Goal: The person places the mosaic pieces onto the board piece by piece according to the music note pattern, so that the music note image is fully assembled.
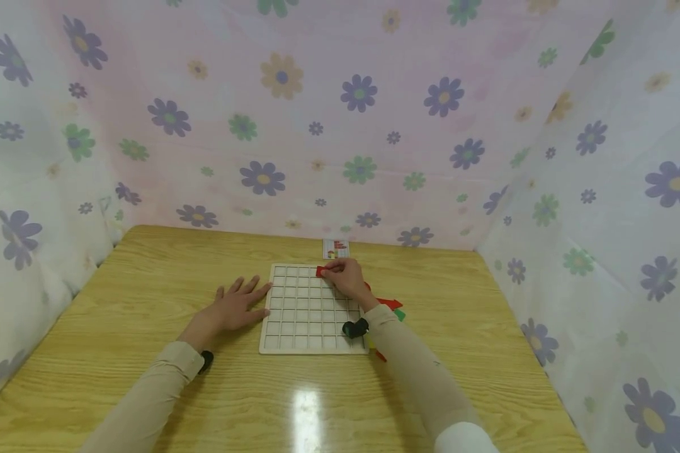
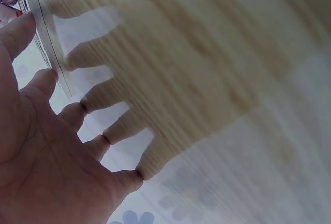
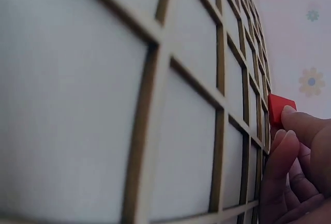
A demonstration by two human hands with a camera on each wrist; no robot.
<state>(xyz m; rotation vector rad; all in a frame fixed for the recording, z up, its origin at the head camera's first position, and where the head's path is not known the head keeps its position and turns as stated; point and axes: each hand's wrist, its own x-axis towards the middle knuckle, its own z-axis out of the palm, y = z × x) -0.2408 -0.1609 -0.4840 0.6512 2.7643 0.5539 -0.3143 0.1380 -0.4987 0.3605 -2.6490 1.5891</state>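
Observation:
A wooden grid board with square cells lies flat on the table. My right hand reaches over its far right part and pinches a small red piece at the far row of cells. The right wrist view shows that red piece between thumb and fingers, against the grid's edge. My left hand lies palm down with spread fingers on the table, its thumb and index fingertip touching the board's left edge. In the left wrist view the left hand has its fingertips on the tabletop.
A small printed card with a red and yellow picture lies beyond the board. Right of the board, partly under my right forearm, are a red arrow-shaped piece, a green piece and a yellow piece. Flowered cloth surrounds the table.

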